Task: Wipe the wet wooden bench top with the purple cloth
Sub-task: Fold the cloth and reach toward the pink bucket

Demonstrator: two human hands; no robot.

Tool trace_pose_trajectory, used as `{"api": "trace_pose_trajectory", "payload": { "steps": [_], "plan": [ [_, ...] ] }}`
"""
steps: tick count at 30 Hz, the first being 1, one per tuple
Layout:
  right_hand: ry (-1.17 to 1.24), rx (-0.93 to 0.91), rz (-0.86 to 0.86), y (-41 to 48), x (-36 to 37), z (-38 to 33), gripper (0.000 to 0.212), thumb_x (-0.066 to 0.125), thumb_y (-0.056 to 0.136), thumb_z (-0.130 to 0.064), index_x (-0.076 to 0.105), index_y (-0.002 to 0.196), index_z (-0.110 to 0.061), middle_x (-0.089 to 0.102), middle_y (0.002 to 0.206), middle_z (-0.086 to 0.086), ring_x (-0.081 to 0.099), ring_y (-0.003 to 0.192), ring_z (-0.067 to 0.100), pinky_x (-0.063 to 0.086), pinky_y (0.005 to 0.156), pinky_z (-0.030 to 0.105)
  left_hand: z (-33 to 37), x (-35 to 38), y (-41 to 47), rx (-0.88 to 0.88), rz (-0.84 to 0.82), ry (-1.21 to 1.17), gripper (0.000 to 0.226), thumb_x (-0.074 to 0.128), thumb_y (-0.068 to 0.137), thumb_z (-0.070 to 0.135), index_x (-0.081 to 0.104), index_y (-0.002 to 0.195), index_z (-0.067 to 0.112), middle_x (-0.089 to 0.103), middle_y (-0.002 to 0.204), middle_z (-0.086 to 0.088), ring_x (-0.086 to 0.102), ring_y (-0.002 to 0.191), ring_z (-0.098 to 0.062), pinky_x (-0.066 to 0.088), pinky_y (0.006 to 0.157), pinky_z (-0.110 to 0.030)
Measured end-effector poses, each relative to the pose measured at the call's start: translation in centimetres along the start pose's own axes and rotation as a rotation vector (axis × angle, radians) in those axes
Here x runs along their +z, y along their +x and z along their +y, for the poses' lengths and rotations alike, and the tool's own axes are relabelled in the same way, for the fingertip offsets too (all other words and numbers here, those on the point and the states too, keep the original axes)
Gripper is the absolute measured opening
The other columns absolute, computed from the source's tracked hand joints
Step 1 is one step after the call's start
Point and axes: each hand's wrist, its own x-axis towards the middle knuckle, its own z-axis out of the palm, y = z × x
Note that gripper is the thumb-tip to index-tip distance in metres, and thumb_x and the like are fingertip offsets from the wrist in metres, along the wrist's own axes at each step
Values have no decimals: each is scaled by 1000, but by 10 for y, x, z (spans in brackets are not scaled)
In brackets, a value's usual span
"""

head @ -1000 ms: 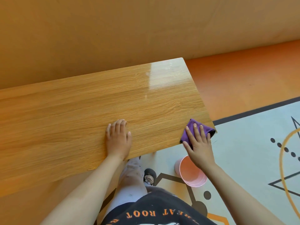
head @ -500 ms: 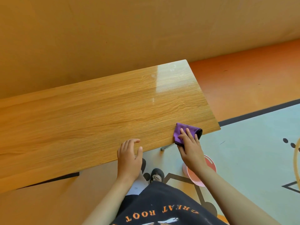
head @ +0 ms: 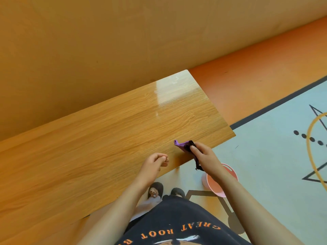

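The wooden bench top [head: 109,131] runs from the lower left to the middle right, with a shiny glare patch near its far right corner. My right hand [head: 205,156] pinches the purple cloth [head: 184,145] and holds it bunched just above the bench's near right edge, a dark tail of it hanging below my palm. My left hand [head: 154,164] hovers over the near edge a little left of the cloth, its fingers loosely curled and holding nothing.
A pink bucket [head: 221,179] stands on the floor mat under my right forearm. An orange wall [head: 123,41] rises behind the bench. My slippered feet [head: 155,190] are on the floor beside the bench's near edge.
My right hand went from pressing the cloth flat on the bench corner to lifting it bunched off the surface. My left hand came off the bench top and curled loosely.
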Motion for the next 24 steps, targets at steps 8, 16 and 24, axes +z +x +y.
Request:
{"api": "trace_pose_trajectory", "payload": {
  "steps": [8, 16, 24],
  "plan": [
    [588, 106, -47, -9, 13, -29, 35, 39, 101, -28, 60, 125, -14, 66, 115, 17, 64, 94, 25, 51, 65, 28, 35, -14, -10, 350, 145, 109, 18, 56, 91, 21, 63, 107, 28, 64, 105, 16, 58, 97, 3, 46, 80, -15],
    [525, 47, -222, -35, 13, -64, 39, 38, 100, -35, 58, 126, -15, 61, 121, 21, 60, 111, 32, 49, 86, 39, 75, -32, -4, 808, 51, 487, 15, 62, 88, 31, 67, 101, 27, 60, 107, 16, 50, 108, 0, 38, 93, -23],
    [424, 67, -256, -49, 3, -81, 36, 39, 99, -35, 61, 123, -19, 65, 114, 14, 63, 107, 22, 51, 90, 36, 92, -39, -5, 558, -215, 226, 7, 60, 90, 25, 64, 85, 22, 68, 84, 8, 64, 80, -6, 50, 71, -25]
  ]
}}
